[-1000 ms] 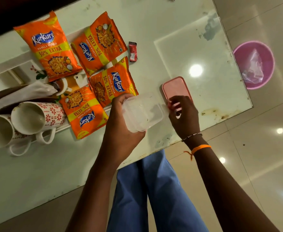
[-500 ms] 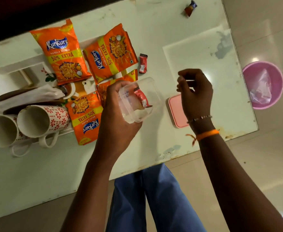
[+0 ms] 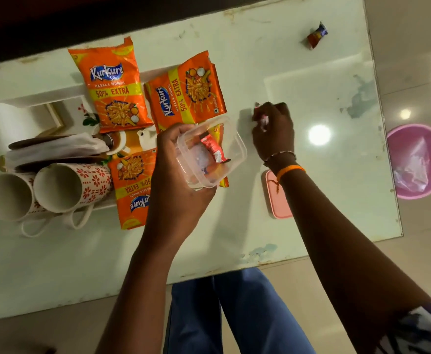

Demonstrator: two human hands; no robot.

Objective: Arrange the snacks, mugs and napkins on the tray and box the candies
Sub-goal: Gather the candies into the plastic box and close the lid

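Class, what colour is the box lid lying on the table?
Pink lid, seen in the head view.

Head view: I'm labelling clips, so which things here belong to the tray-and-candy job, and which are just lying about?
Job:
clear box in left hand
candy under right hand
far candy
pink lid
snack packs
mugs
napkins
tray

Lying about:
pink bin

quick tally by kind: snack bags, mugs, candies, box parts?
Snack bags: 4, one mostly hidden behind the box
Mugs: 2
Candies: 3: one in the box, one in the right hand, one far on the table
Clear box: 1, held by the left hand
Pink lid: 1
Total: 11
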